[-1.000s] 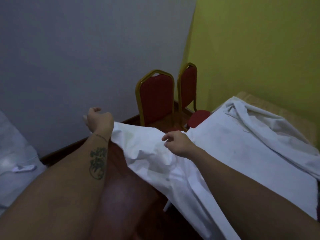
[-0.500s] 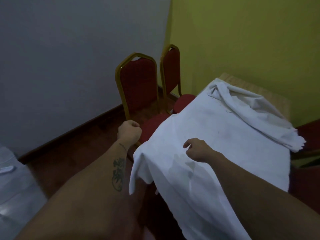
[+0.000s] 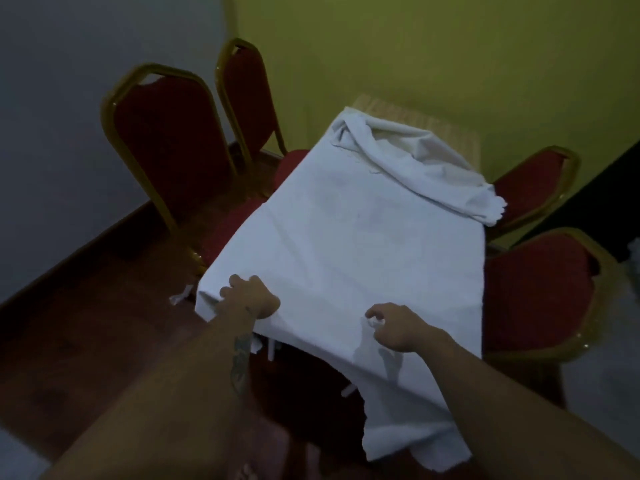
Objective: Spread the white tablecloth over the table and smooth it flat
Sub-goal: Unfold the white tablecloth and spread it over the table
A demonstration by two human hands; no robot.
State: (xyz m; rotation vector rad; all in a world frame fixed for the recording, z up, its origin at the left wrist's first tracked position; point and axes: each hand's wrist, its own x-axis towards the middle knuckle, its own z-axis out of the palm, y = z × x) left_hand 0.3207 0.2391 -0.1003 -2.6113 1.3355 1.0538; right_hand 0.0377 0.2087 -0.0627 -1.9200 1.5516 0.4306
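Dim room, and your view is murky and soft all over. The cloth (image 3: 349,258) is the brightest thing, a cool blue-white. The floor (image 3: 86,341) sinks into near-black shadow. Your forearms blur at the bottom edge, and the chair backs (image 3: 166,140) bow with wide-angle distortion.

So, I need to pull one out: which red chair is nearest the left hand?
The front left chair, the bigger one, close beside the left hand.

**Dim corner, red chairs**

A grey wall (image 3: 86,81) meets a yellow-green wall (image 3: 433,46). Four gold-framed red chairs (two (image 3: 166,140) (image 3: 247,95) left, two (image 3: 533,188) (image 3: 540,296) right) stand on dark reddish wooden floor (image 3: 86,341)
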